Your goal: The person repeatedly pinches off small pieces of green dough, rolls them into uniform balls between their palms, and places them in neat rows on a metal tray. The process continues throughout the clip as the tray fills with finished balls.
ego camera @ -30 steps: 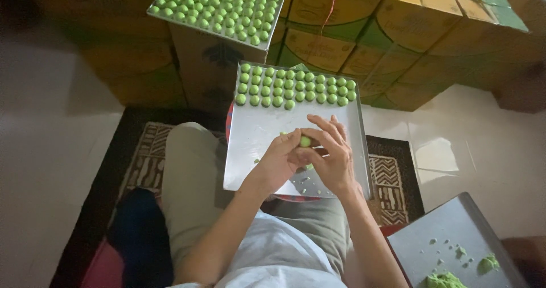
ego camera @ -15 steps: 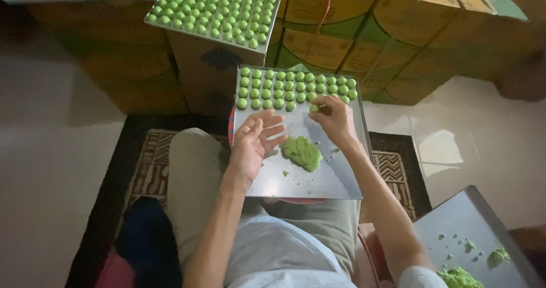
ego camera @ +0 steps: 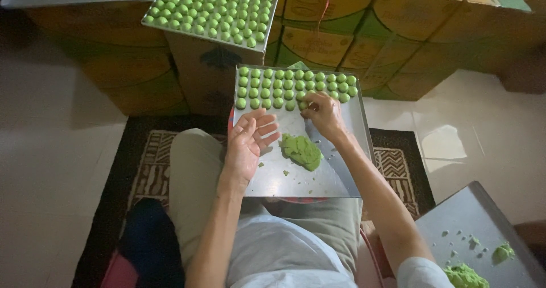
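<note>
Since a second ago both hands have parted from the dough they worked together over the tray; the right one has gone up to the rows of balls, and the lump now lies bare on the metal.

Nearest, at the lower right, a second tray [ego camera: 483, 220] carries two clumps of green dough and some crumbs. On the lap rests the metal tray [ego camera: 318, 180]. The left hand [ego camera: 247, 143] lies open on its near left part, fingers spread and slightly curled, palm up, holding nothing. Just beside it, apart from the fingers, sits one flattened lump of green dough [ego camera: 301, 151], with a few crumbs close by. Farther up, the right hand [ego camera: 324, 114] has its grip pressed together on a small green ball [ego camera: 303, 105] at the end of the nearest row; how tightly it pinches I cannot tell. Beyond it stand four rows of green balls [ego camera: 284, 86], roughly forty in all, the nearest row unfinished. Farthest, a full tray of balls [ego camera: 216, 9] sits on stacked cardboard boxes [ego camera: 364, 38], too many to count surely.
</note>
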